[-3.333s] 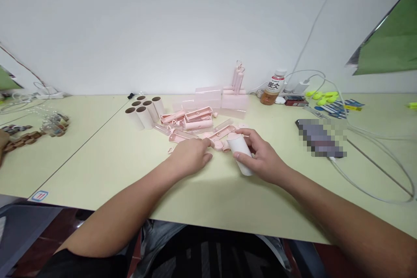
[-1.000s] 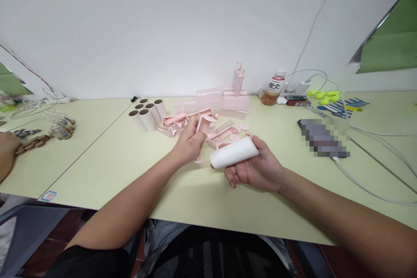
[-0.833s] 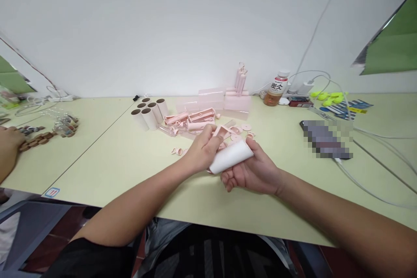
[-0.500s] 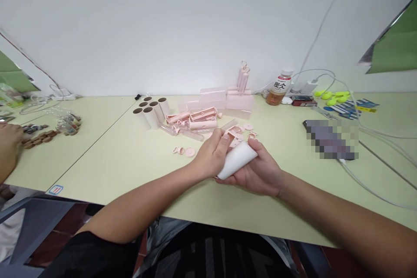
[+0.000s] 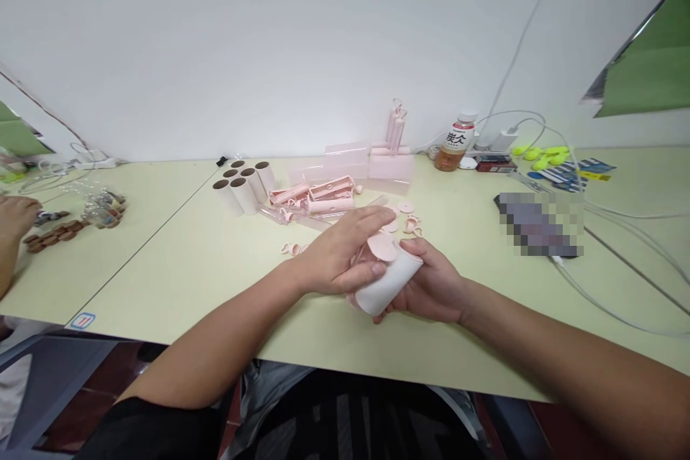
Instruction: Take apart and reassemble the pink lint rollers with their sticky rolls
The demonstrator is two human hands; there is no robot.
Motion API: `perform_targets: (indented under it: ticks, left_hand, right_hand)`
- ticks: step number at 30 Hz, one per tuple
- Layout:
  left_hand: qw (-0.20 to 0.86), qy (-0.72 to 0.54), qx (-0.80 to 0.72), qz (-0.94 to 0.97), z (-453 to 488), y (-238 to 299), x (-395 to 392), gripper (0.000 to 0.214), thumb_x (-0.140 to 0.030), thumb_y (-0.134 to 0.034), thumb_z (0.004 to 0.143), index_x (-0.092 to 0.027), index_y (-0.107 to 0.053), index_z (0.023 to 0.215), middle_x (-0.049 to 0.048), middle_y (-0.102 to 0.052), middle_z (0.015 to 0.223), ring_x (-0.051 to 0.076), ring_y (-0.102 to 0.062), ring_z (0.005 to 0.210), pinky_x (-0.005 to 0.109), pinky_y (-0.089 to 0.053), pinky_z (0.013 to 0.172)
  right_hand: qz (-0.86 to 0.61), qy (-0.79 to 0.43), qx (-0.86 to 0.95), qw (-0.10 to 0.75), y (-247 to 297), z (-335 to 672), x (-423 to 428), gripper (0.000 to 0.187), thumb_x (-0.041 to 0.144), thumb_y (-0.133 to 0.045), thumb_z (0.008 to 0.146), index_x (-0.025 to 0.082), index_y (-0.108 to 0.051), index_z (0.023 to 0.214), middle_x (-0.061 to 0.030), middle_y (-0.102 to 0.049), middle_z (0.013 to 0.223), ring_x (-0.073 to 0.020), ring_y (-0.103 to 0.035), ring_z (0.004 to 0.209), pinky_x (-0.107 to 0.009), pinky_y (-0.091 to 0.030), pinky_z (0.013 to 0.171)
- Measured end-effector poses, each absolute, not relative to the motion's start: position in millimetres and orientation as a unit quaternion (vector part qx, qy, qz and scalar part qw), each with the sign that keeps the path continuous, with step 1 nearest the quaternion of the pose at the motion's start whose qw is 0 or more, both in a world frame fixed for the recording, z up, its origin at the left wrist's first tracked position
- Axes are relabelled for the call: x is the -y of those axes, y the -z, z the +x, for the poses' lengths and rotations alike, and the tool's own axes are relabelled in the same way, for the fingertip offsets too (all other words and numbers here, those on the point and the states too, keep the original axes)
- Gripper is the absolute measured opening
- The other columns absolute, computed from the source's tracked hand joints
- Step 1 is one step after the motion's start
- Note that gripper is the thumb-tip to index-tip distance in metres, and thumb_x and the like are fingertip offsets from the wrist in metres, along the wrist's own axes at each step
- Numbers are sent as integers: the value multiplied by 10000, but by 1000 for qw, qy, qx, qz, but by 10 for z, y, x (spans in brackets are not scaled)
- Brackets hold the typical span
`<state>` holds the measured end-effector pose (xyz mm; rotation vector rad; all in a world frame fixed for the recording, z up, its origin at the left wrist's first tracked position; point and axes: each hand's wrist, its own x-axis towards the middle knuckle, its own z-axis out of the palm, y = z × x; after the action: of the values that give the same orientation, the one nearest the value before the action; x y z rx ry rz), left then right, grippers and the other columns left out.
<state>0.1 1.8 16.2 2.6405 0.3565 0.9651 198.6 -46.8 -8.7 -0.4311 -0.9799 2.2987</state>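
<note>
A white cardboard tube (image 5: 391, 285), tilted, lies in my right hand (image 5: 438, 290), whose thumb is over its upper end and fingers are behind it. My left hand (image 5: 337, 250) is closed around a pink plastic holder with a round end (image 5: 382, 247), partly covered by my fingers and right against the tube. Just beyond my hands are small pink rings (image 5: 412, 223) and a flat pink disc (image 5: 405, 208). Pink half-round shells (image 5: 331, 195) lie in a pile with clear tubes behind my left hand.
Several white cardboard tubes (image 5: 244, 195) stand at the back left. Pink sheets (image 5: 345, 162) and slim pink cylinders (image 5: 395, 131) are by the wall. To the right are a drink bottle (image 5: 453, 144), cables and a phone (image 5: 539, 226). Another person's hand (image 5: 16, 219) is at the far left.
My left hand has shifted to hold the pink holder, whose round end now shows beside the tube. The tube has tipped more upright in my right hand. The view has moved slightly.
</note>
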Motion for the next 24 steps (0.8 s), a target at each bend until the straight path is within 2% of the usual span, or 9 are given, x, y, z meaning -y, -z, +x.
perform_targets:
  ticks: [2, 5, 9, 12, 17, 21, 24]
  left_hand:
    - [134, -336, -108, 926, 5, -166, -35, 484, -432, -443, 965, -239, -432, 1409, 152, -504, 1414, 293, -470, 1321, 489, -423, 1078]
    - [123, -335, -121, 926, 66, -140, -41, 396, -384, -355, 1008, -202, -556, 1297, 135, -611, 1206, 240, -580, 1134, 401, -497, 960]
    - [97, -305, -261, 911, 167, -99, -17, 422, -392, -361, 1010, -185, -580, 1305, 100, -614, 1031, 224, -597, 956, 367, -510, 830]
    - [120, -298, -339, 884, 221, -93, 23, 431, -396, -397, 1004, -181, -545, 1346, 92, -609, 1058, 226, -599, 977, 362, -505, 837]
    - [186, -318, -344, 864, 301, -120, 135, 406, -411, -385, 1003, -168, -545, 1286, 109, -622, 1170, 247, -586, 1105, 401, -483, 945]
    - [198, -280, -363, 866, 323, -159, 196, 417, -422, -339, 1007, -183, -478, 1319, 139, -572, 1296, 278, -562, 1176, 455, -475, 968]
    - [204, -267, -317, 887, 268, -190, 153, 433, -421, -327, 1013, -184, -435, 1359, 160, -535, 1360, 287, -528, 1232, 458, -464, 991]
  right_hand:
    - [-160, -870, 371, 282, 87, 1975, 461, 532, 613, -404, 903, 166, -585, 1127, -130, -722, 974, -263, -692, 848, -389, -547, 683]
    - [-181, -879, 354, 265, 87, 1947, 438, 654, 659, -239, 943, 138, -601, 1101, -154, -725, 942, -261, -698, 831, -398, -559, 682]
    - [-239, -873, 315, 285, 96, 1922, 409, 716, 659, -136, 975, 137, -601, 1134, -154, -734, 946, -274, -715, 882, -435, -557, 755]
    - [-236, -877, 304, 287, 92, 1934, 407, 703, 662, -162, 966, 147, -590, 1180, -148, -737, 947, -288, -717, 893, -471, -536, 801]
    - [-216, -894, 285, 269, 39, 1948, 435, 726, 695, -214, 913, 137, -597, 1177, -149, -743, 914, -308, -718, 857, -509, -494, 850]
    - [-253, -885, 273, 280, 46, 1912, 449, 671, 673, -257, 894, 156, -604, 1146, -130, -743, 832, -331, -713, 760, -516, -513, 744]
    - [-289, -865, 264, 315, 85, 1882, 454, 579, 642, -305, 900, 194, -610, 1104, -100, -740, 804, -313, -698, 680, -484, -523, 645]
